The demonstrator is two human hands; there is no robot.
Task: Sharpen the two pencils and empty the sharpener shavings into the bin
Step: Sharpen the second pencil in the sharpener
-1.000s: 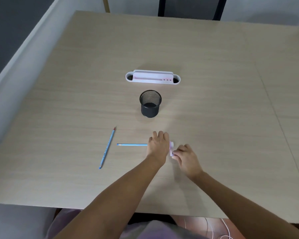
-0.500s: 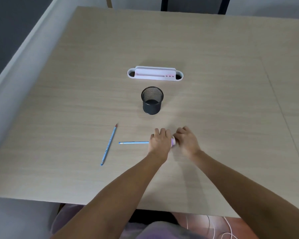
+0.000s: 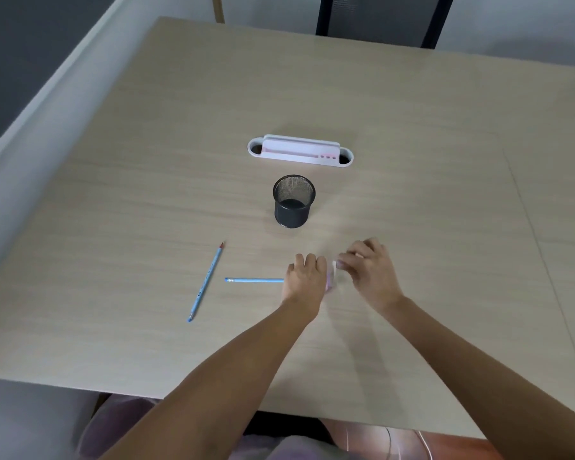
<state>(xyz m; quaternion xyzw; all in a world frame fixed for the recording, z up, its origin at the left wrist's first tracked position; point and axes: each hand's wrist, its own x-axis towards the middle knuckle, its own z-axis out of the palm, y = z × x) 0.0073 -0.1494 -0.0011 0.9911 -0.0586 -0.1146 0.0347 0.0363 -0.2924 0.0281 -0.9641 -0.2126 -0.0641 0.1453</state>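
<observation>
My left hand rests low on the table, closed around a blue pencil whose eraser end sticks out to the left. A small pink and white sharpener sits against that hand's right side, mostly hidden. My right hand is blurred, its fingertips pinched on the sharpener's far edge. A second blue pencil lies loose at a slant to the left, point away from me. The black mesh bin stands upright just beyond my hands.
A white and pink desk organiser lies behind the bin. The wooden table meets a grey partition on the left. A dark chair back stands past the far edge.
My right hand has swung from the near side of the sharpener to its far side, twisting around it. My left hand and both pencils have stayed put.
</observation>
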